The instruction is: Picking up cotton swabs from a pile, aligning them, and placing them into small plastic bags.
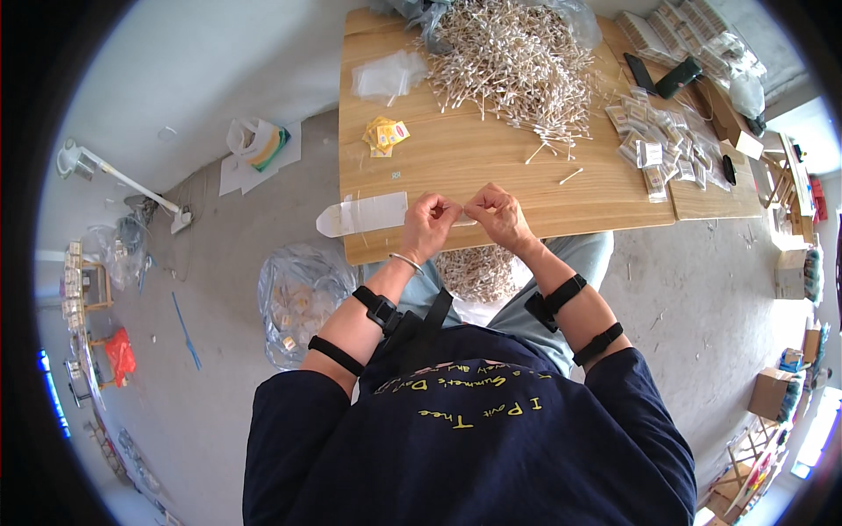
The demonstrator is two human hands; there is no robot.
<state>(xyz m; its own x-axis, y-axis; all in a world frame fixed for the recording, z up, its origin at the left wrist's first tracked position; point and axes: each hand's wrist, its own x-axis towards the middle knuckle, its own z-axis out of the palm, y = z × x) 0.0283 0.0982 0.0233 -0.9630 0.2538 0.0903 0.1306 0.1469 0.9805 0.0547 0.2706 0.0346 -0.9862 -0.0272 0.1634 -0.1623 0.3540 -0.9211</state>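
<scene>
The left hand (427, 226) and right hand (498, 216) are closed, fingertips pinching a small pale piece (466, 221), perhaps a plastic bag, over the near edge of a wooden table (491, 180); grey floor (210, 289) lies around it. Just left of the left hand is a white strip (364, 216); farther ahead, yellow cards (386, 133). Ahead of the right hand spreads a cotton-swab heap (513, 66). Behind the left hand, a clear bag (272, 289) contains small packets (298, 307).

Yellow lettering (481, 418) readable on dark shirt (491, 465), near. Print on yellow cards (386, 134), far left, and packets (650, 155), far right, too small to read.
</scene>
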